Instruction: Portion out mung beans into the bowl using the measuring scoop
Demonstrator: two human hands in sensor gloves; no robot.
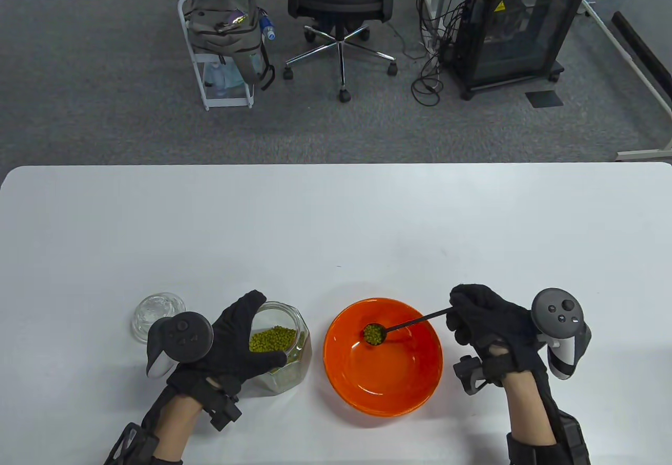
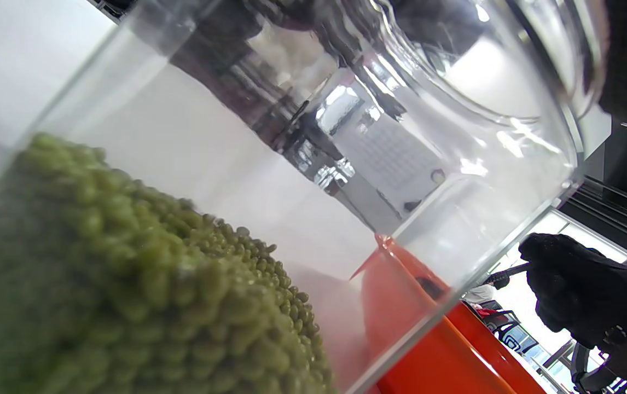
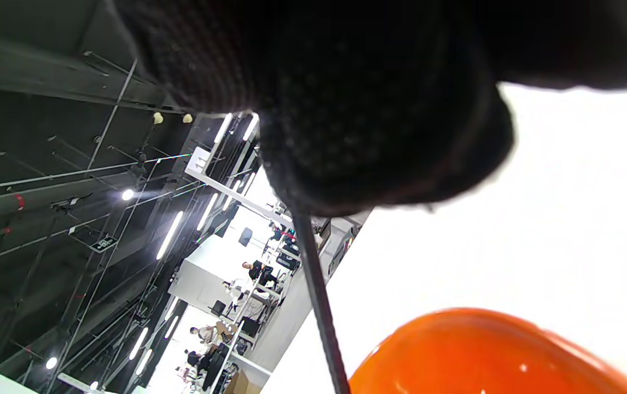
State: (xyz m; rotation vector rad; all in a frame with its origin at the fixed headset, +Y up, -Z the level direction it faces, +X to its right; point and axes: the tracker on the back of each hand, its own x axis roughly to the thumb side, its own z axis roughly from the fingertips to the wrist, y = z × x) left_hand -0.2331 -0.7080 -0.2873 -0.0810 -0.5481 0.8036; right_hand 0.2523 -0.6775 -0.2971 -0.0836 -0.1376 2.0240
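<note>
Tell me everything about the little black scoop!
The scoop is small and black, looks like plastic, with a round cup and a long thin handle. The cup is heaped with green mung beans and held level above the orange bowl. The right hand pinches the handle's end. Nothing else touches it.

Left grip (image 1: 239,347) wrapped; right grip (image 1: 485,315) pinching.

Right wrist view: right hand (image 3: 346,98) a dark blur filling the top; scoop (image 3: 319,306) handle runs off the bottom edge, its cup unseen; bowl (image 3: 499,355) cut by that edge. Left wrist view: jar (image 2: 456,164) overruns the frame, near beans (image 2: 100,284) blurred beside the bowl.
</note>
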